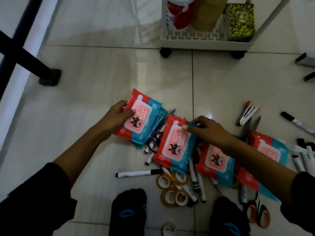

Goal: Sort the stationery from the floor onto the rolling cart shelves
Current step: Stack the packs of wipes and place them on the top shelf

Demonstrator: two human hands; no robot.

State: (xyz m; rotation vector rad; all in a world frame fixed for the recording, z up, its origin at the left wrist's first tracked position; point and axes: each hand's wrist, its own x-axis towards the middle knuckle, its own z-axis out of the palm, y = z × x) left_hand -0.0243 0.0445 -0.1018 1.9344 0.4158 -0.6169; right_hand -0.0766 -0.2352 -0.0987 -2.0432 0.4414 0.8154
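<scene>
My left hand (117,116) grips a red and teal wipes packet (144,120), with a second packet stacked under it. My right hand (207,129) pinches the top edge of another wipes packet (173,149) lying on the pile. Two more packets (216,162) (271,149) lie further right. Under and around them are whiteboard markers (139,173), pens, black-framed glasses (154,142), several clear tape rolls (172,189), scissors (259,212) and a stapler (247,114). The white rolling cart (206,42) stands beyond the pile.
The cart's bottom shelf holds a red and white item (179,14), a yellow container (206,14) and a yellow-green patterned box (242,21). A black table leg (49,76) stands on the left. My feet in dark socks (129,213) are near the bottom edge. More markers (305,159) lie at the right.
</scene>
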